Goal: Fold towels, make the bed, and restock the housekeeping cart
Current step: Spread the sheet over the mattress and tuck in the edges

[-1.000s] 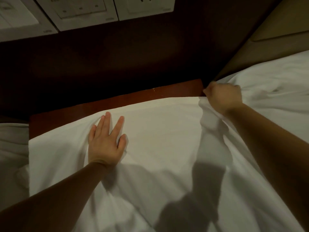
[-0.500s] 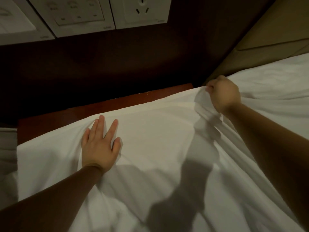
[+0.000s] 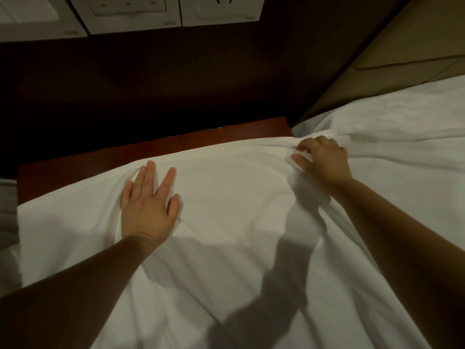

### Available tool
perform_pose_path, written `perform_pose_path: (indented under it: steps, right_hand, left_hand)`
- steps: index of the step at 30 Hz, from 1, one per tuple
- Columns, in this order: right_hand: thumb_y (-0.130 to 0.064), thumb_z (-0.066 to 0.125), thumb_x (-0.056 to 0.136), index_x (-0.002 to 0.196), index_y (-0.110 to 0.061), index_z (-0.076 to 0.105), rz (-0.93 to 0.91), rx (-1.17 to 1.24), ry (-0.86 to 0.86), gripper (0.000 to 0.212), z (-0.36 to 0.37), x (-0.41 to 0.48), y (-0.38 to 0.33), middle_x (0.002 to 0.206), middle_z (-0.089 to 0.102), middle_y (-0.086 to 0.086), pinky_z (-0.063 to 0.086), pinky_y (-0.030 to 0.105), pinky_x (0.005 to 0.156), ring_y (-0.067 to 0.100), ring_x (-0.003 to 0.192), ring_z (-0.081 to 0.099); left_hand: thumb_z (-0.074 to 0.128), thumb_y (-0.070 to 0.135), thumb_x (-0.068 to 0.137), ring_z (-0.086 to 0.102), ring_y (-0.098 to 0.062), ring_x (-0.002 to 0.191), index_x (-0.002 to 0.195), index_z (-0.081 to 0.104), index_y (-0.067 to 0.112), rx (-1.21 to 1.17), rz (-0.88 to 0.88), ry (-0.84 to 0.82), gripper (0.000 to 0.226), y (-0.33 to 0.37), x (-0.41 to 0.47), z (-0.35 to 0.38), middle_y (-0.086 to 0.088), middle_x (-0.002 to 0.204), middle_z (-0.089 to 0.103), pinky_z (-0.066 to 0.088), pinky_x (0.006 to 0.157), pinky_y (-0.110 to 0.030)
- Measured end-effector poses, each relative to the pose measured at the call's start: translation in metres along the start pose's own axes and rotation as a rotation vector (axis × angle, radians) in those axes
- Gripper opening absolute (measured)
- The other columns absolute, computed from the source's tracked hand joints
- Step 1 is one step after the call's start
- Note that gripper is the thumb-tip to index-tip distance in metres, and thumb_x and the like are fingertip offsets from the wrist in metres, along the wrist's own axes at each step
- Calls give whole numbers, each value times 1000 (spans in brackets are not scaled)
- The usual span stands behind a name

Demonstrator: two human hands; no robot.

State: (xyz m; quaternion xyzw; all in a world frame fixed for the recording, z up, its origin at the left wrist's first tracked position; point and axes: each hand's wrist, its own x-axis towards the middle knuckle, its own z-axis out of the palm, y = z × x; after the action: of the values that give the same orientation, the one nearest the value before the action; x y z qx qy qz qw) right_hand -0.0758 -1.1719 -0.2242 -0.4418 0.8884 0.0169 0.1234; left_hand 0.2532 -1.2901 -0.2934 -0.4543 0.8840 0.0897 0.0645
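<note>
Up top in the head view we see a dark wall (image 3: 176, 84). White switch plates (image 3: 219, 7) sit at 12 o'clock and a tan headboard (image 3: 377, 59) at 2 o'clock. A strip of wooden ledge (image 3: 176, 144) runs below the wall, from 9 o'clock up toward 12.

Our white sheet (image 3: 239, 217) fills the middle and the bottom of the picture. Its hemmed edge lies along the ledge, and it runs off to the bed at 3 o'clock.

Our left hand (image 3: 148, 200) is toward 9 o'clock. It lies flat on the sheet with its fingers straight and spread, pressing the cloth down and holding nothing. Our right hand (image 3: 324, 162) is at 3 o'clock, near the sheet's corner. Its fingers are curled and a bunch of sheet is pinched between them and the thumb.

We think the sheet is light, thin and very floppy. It will not break, but it creases fast; long folds already run down from both hands toward 6 o'clock. It may slide on the bed if we tug hard.

The best places to hold it look like the hem and the corners. There the cloth seems thicker, so it should pull straight. A flat palm is good for smoothing the middle.
</note>
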Motion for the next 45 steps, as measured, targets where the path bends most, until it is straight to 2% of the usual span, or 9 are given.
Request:
perform_pose_path:
  steps: [4, 10, 13, 17, 23, 30, 36, 41, 45]
  right_hand:
    - [-41, 50, 95, 121, -17, 61, -15, -7, -18, 37, 4, -4, -6, 127, 54, 10, 31, 38, 97, 29, 116, 45]
    - [-32, 44, 100, 100, -7, 56, 52, 98, 79, 27, -1, 0, -13, 91, 65, 16, 44, 38, 80, 29, 80, 57]
    - [-29, 43, 100, 102, -7, 54, 107, 194, 218, 24, -12, 10, -25, 86, 60, 11, 48, 35, 71, 25, 76, 58]
    - [-31, 38, 102, 104, -10, 48, 134, 221, 253, 23, -16, 31, -40, 84, 54, 6, 42, 35, 69, 22, 75, 52]
    - [-33, 37, 102, 110, -11, 49, 190, 113, 25, 26, 9, 50, -36, 88, 53, 8, 36, 33, 70, 25, 80, 51]
    - [-35, 38, 101, 102, -10, 52, 50, 162, 7, 29, 0, 46, -18, 82, 53, 7, 36, 30, 68, 23, 76, 51]
    - [-23, 49, 98, 82, -11, 47, -8, 480, -45, 20, -9, 33, -7, 64, 46, 0, 38, 24, 59, 16, 61, 46]
    - [-29, 49, 98, 90, -18, 54, 49, 228, -68, 15, -6, 26, 3, 81, 62, 6, 39, 27, 65, 22, 71, 54]
    - [-27, 49, 97, 103, -6, 60, 52, 85, 14, 25, 9, 31, -4, 100, 62, 18, 43, 35, 78, 29, 86, 56]
  left_hand:
    - [10, 51, 93, 21, -33, 143, 149, 26, 24, -15, -8, 5, 65, 1, 0, -1, -15, 156, 21, 15, 114, -45]
    - [14, 49, 93, 24, -34, 142, 149, 27, 24, 10, 0, 2, 63, 0, 1, -1, -16, 155, 24, 16, 112, -45]
    - [15, 48, 93, 24, -34, 142, 149, 27, 24, 16, -9, 3, 62, -2, 2, -1, -16, 155, 24, 16, 112, -44]
    - [10, 51, 93, 20, -33, 143, 150, 19, 25, 21, -42, -4, 63, -5, 3, 2, -14, 156, 19, 13, 112, -44]
    - [16, 48, 94, 24, -36, 141, 148, 27, 20, 0, -36, 27, 62, -7, 7, 2, -18, 154, 25, 21, 111, -48]
    - [26, 41, 92, 32, -41, 136, 144, 40, 14, -23, -7, 90, 60, -5, 6, -2, -24, 148, 33, 29, 106, -53]
    - [26, 42, 92, 32, -42, 136, 144, 39, 14, -17, -4, 79, 60, -6, 7, -1, -24, 148, 32, 29, 107, -53]
    - [23, 43, 93, 33, -43, 135, 144, 39, 14, -23, -16, 83, 61, -6, 6, -2, -24, 148, 33, 28, 106, -53]
    - [25, 42, 92, 33, -42, 135, 144, 38, 14, -22, -15, 91, 60, -6, 7, -1, -24, 148, 33, 28, 106, -53]
